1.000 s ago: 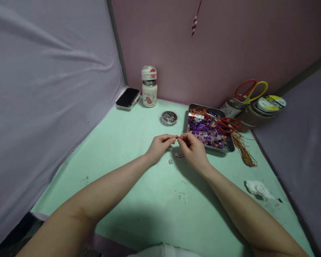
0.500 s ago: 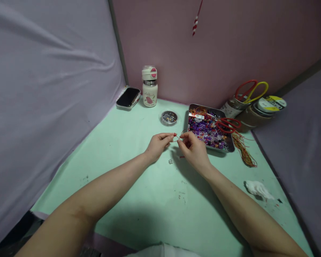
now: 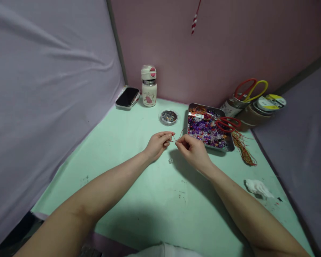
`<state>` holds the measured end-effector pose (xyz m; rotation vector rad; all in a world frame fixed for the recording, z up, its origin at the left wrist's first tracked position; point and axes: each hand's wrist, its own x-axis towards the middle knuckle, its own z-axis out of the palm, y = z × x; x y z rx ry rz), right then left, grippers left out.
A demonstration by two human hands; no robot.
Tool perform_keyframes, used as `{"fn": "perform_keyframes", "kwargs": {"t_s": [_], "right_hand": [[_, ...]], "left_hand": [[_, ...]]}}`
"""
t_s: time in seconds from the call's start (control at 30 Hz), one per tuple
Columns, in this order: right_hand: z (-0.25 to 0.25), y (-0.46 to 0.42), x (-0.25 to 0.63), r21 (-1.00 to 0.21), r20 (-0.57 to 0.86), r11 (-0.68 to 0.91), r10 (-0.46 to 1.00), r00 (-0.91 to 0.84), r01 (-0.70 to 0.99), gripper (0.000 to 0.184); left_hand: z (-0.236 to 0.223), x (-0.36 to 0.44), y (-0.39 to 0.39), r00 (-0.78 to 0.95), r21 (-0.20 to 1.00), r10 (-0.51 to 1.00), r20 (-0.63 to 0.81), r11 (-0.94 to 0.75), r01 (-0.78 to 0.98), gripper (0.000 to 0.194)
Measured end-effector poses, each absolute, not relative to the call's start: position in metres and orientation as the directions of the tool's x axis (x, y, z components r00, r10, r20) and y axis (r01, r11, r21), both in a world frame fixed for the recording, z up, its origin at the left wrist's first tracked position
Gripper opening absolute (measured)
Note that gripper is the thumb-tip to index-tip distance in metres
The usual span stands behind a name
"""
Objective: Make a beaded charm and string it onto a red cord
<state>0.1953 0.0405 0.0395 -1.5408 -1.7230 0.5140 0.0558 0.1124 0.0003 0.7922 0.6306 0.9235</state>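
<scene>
Over the middle of the pale green table, my left hand (image 3: 158,143) pinches a thin red cord (image 3: 174,137), part of which crosses its fingertips. My right hand (image 3: 190,145) is closed in a pinch on the same cord, a short way to the right. A loose length of cord curves up between the hands toward the bead tray. Below them on the table lies a small clear beaded piece (image 3: 171,161). Just behind the hands sits a round clear case (image 3: 168,117) with small dark and shiny bits inside.
Right of centre, a metal tray (image 3: 232,147) holds many beads, with red-handled scissors (image 3: 228,124) across it. Behind it stand jars (image 3: 254,117). Cord bundles (image 3: 244,150) and a crumpled white tissue (image 3: 258,188) lie right. A bottle (image 3: 149,87) and phone (image 3: 128,97) stand at the back left.
My right hand has shifted slightly down and left, still pinching the cord. The cord's loop between the hands has changed shape, and a loose strand now shows above the right fingers.
</scene>
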Motion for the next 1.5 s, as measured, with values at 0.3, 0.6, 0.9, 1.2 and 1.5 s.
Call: {"fn": "perform_keyframes", "kwargs": {"t_s": [0.3, 0.6, 0.9, 1.2, 1.5], "right_hand": [[0.041, 0.043, 0.200, -0.725, 0.279, 0.139, 0.955, 0.103, 0.674, 0.009], [0.047, 0.043, 0.197, -0.701, 0.389, 0.255, 0.919, 0.058, 0.666, 0.012], [0.041, 0.044, 0.198, -0.689, 0.398, 0.273, 0.917, 0.035, 0.671, 0.010], [0.042, 0.046, 0.202, -0.650, 0.397, 0.251, 0.917, 0.039, 0.718, 0.011], [0.053, 0.044, 0.208, -0.659, 0.396, 0.195, 0.911, 0.115, 0.727, 0.012]], "left_hand": [[0.004, 0.055, 0.112, 0.521, 0.797, 0.840, -0.152, 0.415, -0.438, 0.022], [0.006, 0.053, 0.105, 0.618, 0.843, 0.776, -0.122, 0.411, -0.348, 0.021], [0.006, 0.053, 0.106, 0.568, 0.880, 0.818, -0.088, 0.331, -0.341, 0.018], [0.001, 0.055, 0.109, 0.422, 0.928, 0.905, -0.062, 0.208, -0.310, 0.021], [0.003, 0.055, 0.111, 0.392, 0.901, 0.913, -0.117, 0.264, -0.345, 0.023]]}}
